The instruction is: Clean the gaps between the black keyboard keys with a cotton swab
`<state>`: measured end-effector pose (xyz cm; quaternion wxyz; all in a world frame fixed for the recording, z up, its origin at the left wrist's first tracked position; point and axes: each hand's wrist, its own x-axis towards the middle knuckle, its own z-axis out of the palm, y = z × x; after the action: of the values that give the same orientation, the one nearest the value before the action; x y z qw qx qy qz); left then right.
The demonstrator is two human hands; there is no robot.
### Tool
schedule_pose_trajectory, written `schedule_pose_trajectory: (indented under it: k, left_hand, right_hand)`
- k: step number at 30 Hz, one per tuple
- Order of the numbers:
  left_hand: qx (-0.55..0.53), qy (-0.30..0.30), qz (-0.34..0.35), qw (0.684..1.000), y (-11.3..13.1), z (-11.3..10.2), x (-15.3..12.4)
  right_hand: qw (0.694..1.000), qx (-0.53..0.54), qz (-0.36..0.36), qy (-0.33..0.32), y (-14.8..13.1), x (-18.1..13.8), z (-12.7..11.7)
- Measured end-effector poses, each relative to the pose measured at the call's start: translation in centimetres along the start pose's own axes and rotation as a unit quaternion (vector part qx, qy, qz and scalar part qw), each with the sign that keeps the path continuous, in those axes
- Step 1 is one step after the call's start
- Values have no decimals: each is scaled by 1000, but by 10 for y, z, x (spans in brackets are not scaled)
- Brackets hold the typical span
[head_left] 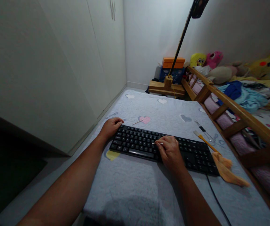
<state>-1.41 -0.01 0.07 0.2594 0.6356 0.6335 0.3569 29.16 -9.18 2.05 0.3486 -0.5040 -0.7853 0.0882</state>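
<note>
A grey blanket printed with hearts covers the floor. A cotton swab lies just beside a pink heart. On the right lie a yellow-handled brush, a thin black-tipped tool and a crumpled orange cloth. A wooden bed rail runs along the right, with clothes and plush toys behind it. An orange box sits on a blue box behind a wooden base that holds a dark pole. White wardrobe doors stand on the left.
</note>
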Motion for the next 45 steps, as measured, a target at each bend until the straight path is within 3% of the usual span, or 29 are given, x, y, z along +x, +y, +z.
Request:
schedule_pose_trajectory:
  k: [22, 45]
  left_hand:
    - [-2, -1, -4, 1000, 4, -1, 0]
    - [-2, 3, 5, 1000, 0, 0, 0]
  right_hand:
    - [999, 27, -13, -21, -10, -1, -2]
    - [1000, 6, 5, -1, 2, -2, -9]
